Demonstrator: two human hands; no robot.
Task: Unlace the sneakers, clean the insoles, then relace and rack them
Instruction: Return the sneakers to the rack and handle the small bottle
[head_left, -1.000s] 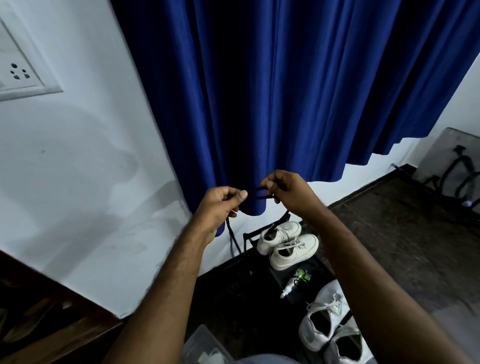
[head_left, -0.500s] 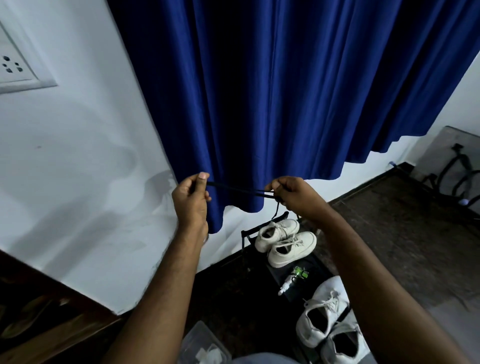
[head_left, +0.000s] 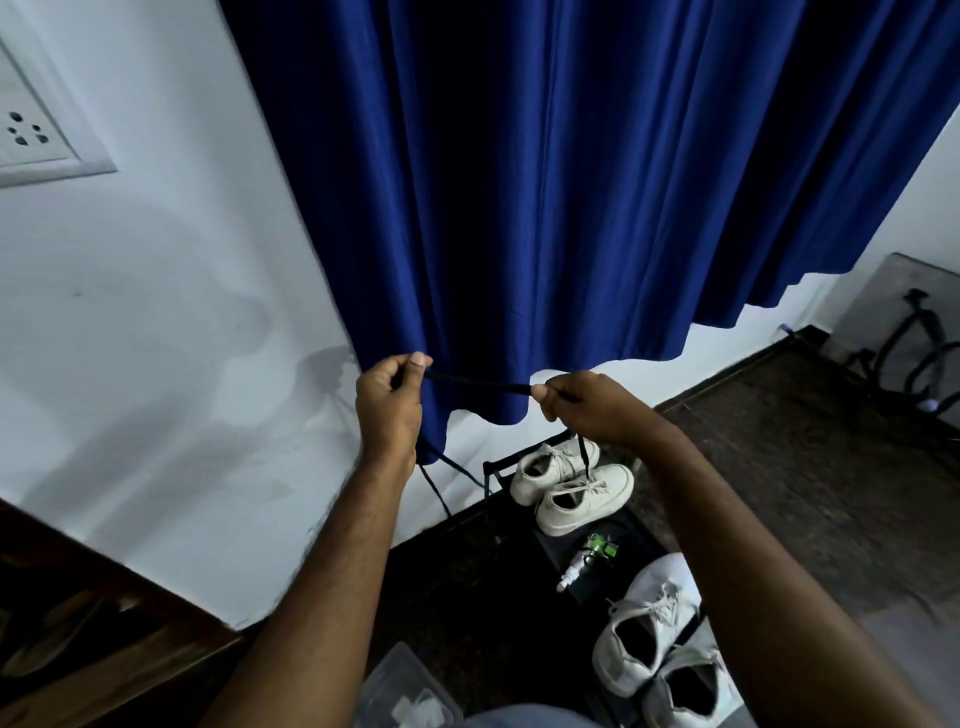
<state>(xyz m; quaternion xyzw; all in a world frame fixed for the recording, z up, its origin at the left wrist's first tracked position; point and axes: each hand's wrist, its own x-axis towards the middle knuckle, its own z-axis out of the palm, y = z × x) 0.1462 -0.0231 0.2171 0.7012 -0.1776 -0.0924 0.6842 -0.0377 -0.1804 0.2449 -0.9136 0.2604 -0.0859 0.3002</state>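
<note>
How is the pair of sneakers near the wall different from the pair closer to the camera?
The cream low-top sneakers by the wall sit on the black metal rack with toes toward the right; the white mesh sneakers nearer the camera lie lower and look bigger, their dark openings facing up. Both pairs are pale, laced and side by side.

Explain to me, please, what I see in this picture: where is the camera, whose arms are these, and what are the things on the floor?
There is no machine here. The camera sits on a person's head and looks forward and down, so the two arms are that person's own. The left hand and the right hand each pinch a black shoelace, stretched taut between them in front of a blue curtain; its loose ends hang down. Below, a beige pair of sneakers stands on a black shoe rack. A white pair of sneakers stands nearer the person. Between the pairs lies a small spray bottle. A clear plastic box stands at the bottom edge.
</note>
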